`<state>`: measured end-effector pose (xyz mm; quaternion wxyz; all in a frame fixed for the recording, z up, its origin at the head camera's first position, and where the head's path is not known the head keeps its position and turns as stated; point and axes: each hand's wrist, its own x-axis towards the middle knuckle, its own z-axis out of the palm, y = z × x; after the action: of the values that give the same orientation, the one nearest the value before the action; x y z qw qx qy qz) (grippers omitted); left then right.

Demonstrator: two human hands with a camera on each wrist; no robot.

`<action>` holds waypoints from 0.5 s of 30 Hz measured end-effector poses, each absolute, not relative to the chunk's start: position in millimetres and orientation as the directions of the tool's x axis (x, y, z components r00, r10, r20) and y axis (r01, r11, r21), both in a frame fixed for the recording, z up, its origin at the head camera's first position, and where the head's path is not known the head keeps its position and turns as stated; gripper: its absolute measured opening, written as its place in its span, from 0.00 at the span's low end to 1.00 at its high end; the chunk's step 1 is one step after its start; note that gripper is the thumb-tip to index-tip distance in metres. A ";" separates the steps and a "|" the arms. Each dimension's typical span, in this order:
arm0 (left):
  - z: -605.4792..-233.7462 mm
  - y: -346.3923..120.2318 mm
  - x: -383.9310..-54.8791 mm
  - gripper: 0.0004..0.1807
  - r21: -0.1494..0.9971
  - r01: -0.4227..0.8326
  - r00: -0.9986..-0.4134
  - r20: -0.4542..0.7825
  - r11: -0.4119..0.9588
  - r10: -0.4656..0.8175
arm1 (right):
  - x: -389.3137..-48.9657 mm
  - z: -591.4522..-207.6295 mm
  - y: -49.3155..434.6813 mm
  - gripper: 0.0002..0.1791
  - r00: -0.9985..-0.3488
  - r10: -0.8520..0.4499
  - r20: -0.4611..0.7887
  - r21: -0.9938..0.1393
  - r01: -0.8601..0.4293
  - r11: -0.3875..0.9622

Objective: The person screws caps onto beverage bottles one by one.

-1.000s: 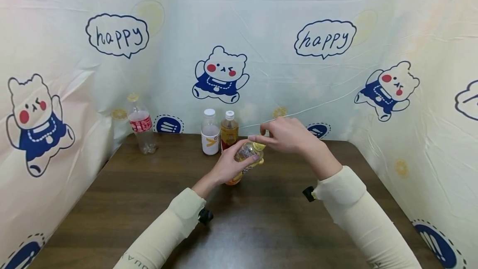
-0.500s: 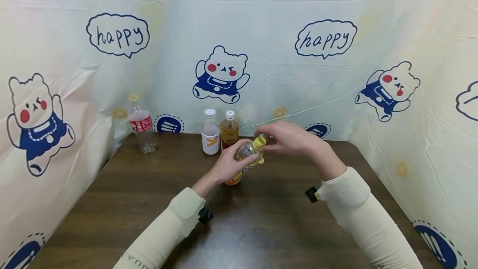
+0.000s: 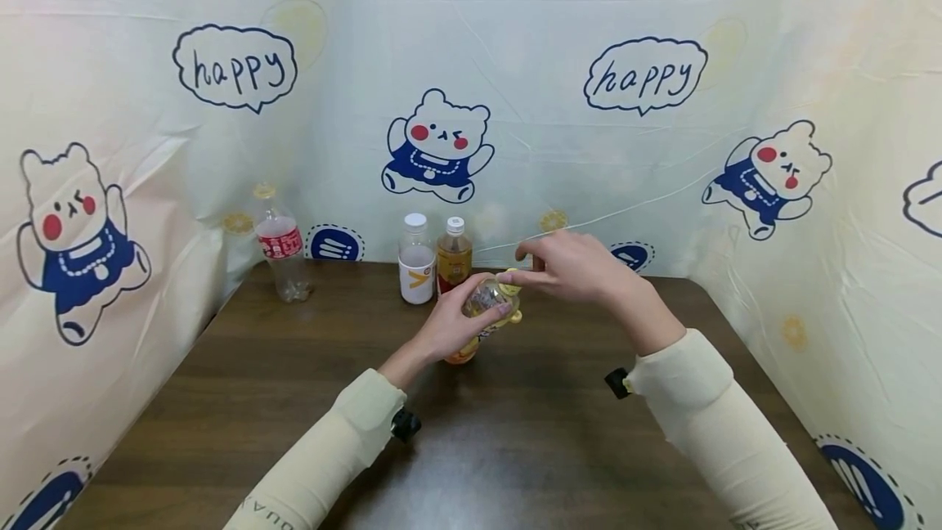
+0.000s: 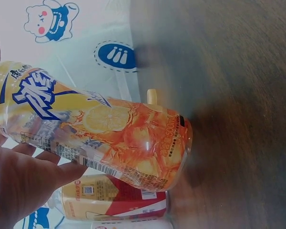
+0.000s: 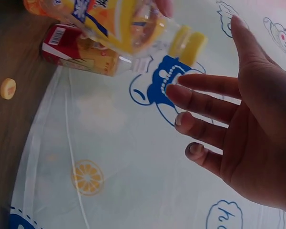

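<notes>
My left hand (image 3: 441, 324) grips a clear iced tea bottle (image 4: 119, 129) with a yellow and orange lemon label, its thumb and fingers round the upper body. The bottle leans to the right, its base close over the table. On its neck sits a yellow cap (image 5: 188, 45). My right hand (image 3: 570, 268) hovers beside that cap, and its thumb overlaps the cap in the head view. In the right wrist view the fingers of this hand (image 5: 262, 119) are spread and apart from the cap, holding nothing.
A loose yellow cap (image 5: 8, 88) lies on the dark wooden table (image 3: 515, 448), behind the held bottle. Along the back edge stand a white-capped bottle (image 3: 417, 268), an amber drink bottle (image 3: 454, 256) and, farther left, a red-labelled bottle (image 3: 280, 245). A printed curtain (image 3: 545, 137) hangs behind.
Half a second ago my right fingers were lower, at the far side of the cap; now that hand has turned back, its thumb across the cap. The left hand and bottle stay in place.
</notes>
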<state>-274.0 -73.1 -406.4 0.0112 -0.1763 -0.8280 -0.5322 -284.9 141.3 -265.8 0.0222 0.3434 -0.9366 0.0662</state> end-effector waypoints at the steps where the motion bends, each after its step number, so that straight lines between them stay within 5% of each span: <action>1: -406.2 -73.0 -273.8 0.28 0.878 0.303 -0.938 0.205 0.370 0.281 | -284.3 -263.9 142.4 0.31 -0.759 -0.645 0.091 -0.119 -0.651 0.750; 11: -405.2 -71.1 -274.4 0.29 0.874 0.301 -0.937 0.198 0.381 0.287 | -281.6 -258.3 146.3 0.34 -0.671 -0.740 -0.047 -0.255 -0.708 0.658; 15: -405.5 -70.0 -274.7 0.29 0.874 0.298 -0.938 0.193 0.384 0.289 | -283.1 -262.3 145.4 0.23 -0.670 -0.742 -0.028 -0.255 -0.713 0.653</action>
<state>-274.7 -70.0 -405.5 0.0042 -0.1766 -0.8320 -0.5260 -283.1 145.4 -262.3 -0.0650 0.4010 -0.9069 0.1117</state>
